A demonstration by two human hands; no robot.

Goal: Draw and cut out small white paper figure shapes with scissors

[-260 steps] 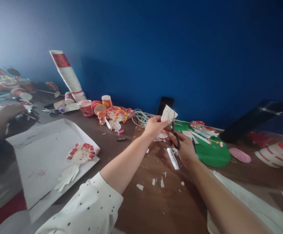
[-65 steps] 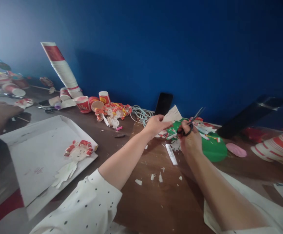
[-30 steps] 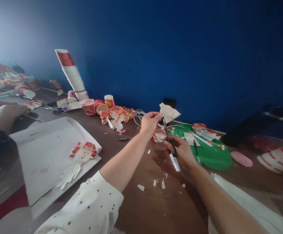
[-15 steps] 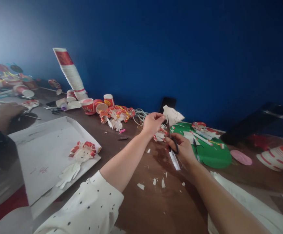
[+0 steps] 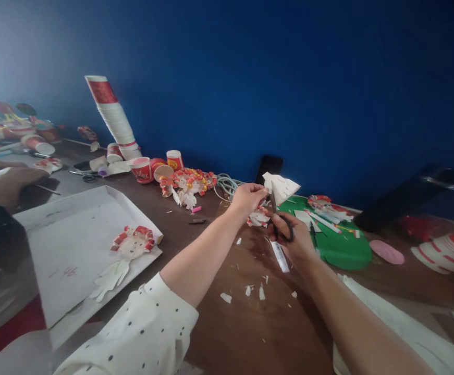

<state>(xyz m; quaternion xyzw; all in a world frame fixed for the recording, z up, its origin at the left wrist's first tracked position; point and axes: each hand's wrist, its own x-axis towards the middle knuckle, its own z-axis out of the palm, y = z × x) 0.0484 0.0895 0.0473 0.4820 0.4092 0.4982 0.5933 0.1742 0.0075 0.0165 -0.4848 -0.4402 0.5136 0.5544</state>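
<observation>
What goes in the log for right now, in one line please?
left hand: pinching white paper | right hand: holding scissors at the paper | table: paper scraps, white tube

1 blue wall [image 5: 273,78], palest at the upper left, rises behind a brown tabletop [image 5: 250,333].

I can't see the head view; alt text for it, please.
The left hand pinches a white paper piece while the right hand holds dark-handled scissors to it. Paper scraps and a white tube lie on the brown table below.
</observation>
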